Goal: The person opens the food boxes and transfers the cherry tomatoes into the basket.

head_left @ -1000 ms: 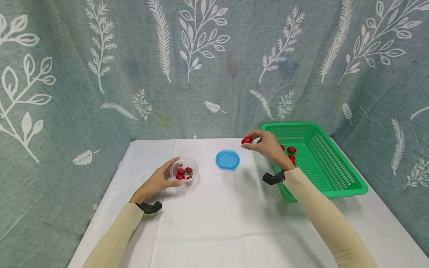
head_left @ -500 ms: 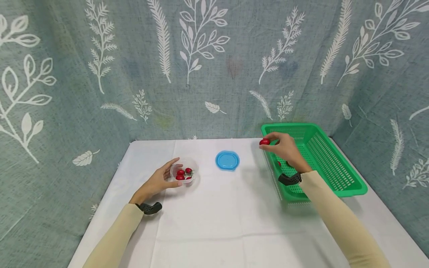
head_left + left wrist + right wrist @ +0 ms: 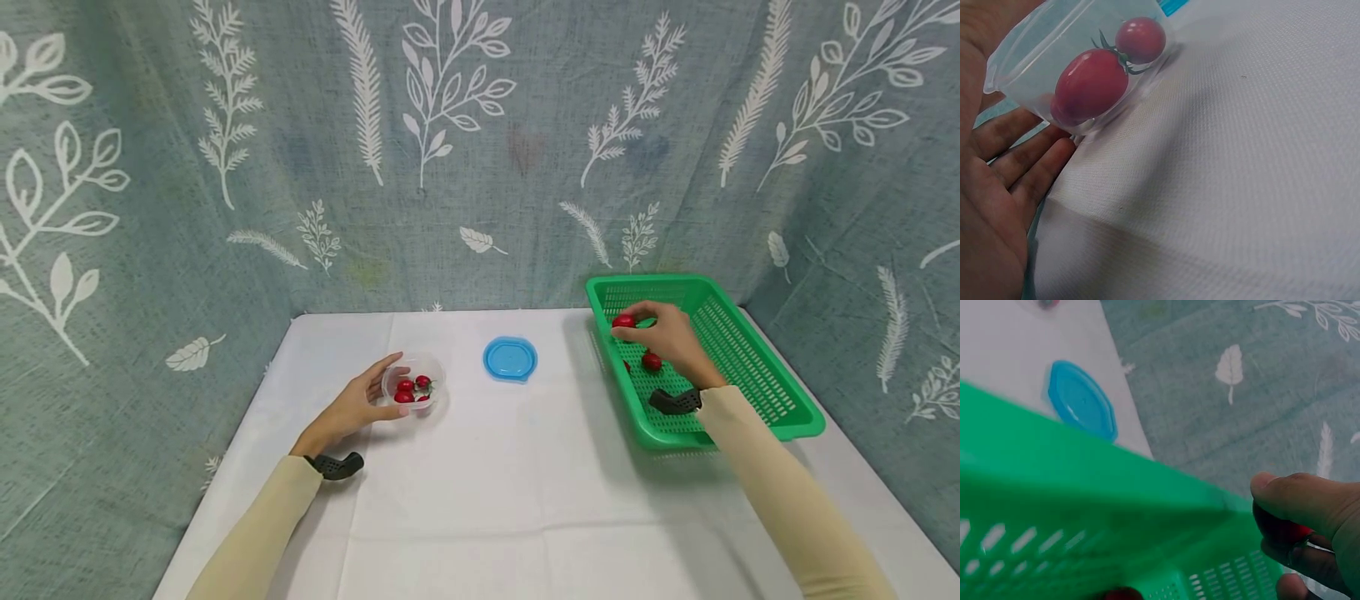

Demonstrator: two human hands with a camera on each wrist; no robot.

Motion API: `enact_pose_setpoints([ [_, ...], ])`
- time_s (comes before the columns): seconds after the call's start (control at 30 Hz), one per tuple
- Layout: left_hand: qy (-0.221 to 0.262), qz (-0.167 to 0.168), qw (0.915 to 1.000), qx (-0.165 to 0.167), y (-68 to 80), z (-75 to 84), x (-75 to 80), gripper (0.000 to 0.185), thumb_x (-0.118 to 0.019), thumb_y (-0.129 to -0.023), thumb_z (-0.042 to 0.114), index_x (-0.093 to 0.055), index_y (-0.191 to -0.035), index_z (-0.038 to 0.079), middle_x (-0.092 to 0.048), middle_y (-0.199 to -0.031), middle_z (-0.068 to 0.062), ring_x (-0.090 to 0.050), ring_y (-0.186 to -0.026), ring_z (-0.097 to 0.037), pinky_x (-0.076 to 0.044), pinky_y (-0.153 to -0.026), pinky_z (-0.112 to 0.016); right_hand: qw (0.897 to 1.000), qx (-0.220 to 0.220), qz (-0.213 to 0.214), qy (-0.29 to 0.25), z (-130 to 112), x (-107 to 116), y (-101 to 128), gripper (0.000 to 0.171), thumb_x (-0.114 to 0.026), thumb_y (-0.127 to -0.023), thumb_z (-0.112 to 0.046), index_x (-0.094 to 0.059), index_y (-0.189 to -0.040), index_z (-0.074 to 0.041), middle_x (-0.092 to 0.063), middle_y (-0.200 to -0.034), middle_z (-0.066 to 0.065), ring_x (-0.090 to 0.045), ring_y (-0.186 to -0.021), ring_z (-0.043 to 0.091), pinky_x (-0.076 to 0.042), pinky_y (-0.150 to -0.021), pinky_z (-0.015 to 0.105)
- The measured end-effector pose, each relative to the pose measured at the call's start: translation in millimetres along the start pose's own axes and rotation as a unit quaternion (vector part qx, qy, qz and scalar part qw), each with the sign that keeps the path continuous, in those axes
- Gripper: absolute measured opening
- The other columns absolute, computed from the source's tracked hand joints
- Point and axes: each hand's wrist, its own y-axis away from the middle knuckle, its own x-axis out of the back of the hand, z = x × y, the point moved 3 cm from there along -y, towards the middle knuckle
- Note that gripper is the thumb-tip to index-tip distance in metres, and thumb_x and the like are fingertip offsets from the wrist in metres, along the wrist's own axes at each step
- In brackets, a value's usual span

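My left hand (image 3: 348,410) holds a small clear plastic tub (image 3: 435,365) between thumb and fingers on the white table. Several red cherry tomatoes (image 3: 404,397) lie inside it; the left wrist view shows green stem leaves on a tomato (image 3: 1092,84) through the tub's wall (image 3: 1032,59). Over the left part of the green basket (image 3: 753,367), my right hand (image 3: 671,337) pinches one cherry tomato (image 3: 623,321) between thumb and fingers. Below that hand, another cherry tomato (image 3: 651,361) rests in the basket, with one more partly hidden by the basket's side.
A blue lid (image 3: 510,358) lies on the white-covered table (image 3: 465,483) between tub and basket. The basket's raised rim (image 3: 1085,456) stands between my right hand and the lid. A grey-green leaf-print cloth (image 3: 450,242) hangs behind and at both sides.
My right hand has moved right with the pinched cherry tomato, from above the table beside the basket to inside the basket's outline. The left hand and tub have stayed put.
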Motion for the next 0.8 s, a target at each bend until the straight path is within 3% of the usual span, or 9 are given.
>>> enact_pose_setpoints([
  [0.13,0.001,0.000,1.0000,0.000,0.4,-1.5,0.0,0.105,-0.091,-0.079,0.039,-0.029,-0.163,0.035,-0.020,-0.170,-0.005,-0.022,-0.154,-0.039,-0.023,-0.123,-0.058,1.000,-0.015,0.001,0.003,10.2,6.7,0.3,0.048,-0.080,-0.091,-0.040,-0.067,-0.126,-0.010,-0.065,-0.125,0.014,-0.055,-0.116,0.034,-0.053,-0.082,0.047],
  [0.37,0.005,0.001,1.0000,0.000,1.4,-0.5,0.8,0.103,-0.092,-0.079,0.036,-0.031,-0.162,0.038,-0.021,-0.169,-0.005,-0.023,-0.153,-0.039,-0.024,-0.123,-0.057,0.999,-0.048,-0.014,-0.006,27.5,14.4,-0.3,0.052,-0.079,-0.092,-0.039,-0.064,-0.129,-0.006,-0.059,-0.135,0.019,-0.049,-0.128,0.040,-0.047,-0.098,0.059],
  [0.53,0.000,0.002,1.0000,0.002,1.0,-1.1,1.1,0.103,-0.091,-0.080,0.036,-0.030,-0.162,0.037,-0.021,-0.169,-0.005,-0.023,-0.153,-0.040,-0.023,-0.123,-0.058,0.998,-0.058,-0.024,0.002,38.3,17.6,-1.6,0.054,-0.079,-0.093,-0.039,-0.064,-0.131,-0.004,-0.058,-0.136,0.022,-0.051,-0.122,0.039,-0.051,-0.089,0.052],
  [0.8,-0.005,0.001,1.0000,0.003,0.6,-2.5,1.2,0.102,-0.091,-0.079,0.040,-0.030,-0.161,0.041,-0.021,-0.169,-0.005,-0.022,-0.153,-0.040,-0.023,-0.123,-0.058,0.997,-0.068,-0.038,0.005,51.2,20.4,-2.0,0.052,-0.078,-0.094,-0.036,-0.063,-0.131,-0.002,-0.059,-0.131,0.022,-0.057,-0.113,0.039,-0.056,-0.086,0.058],
])
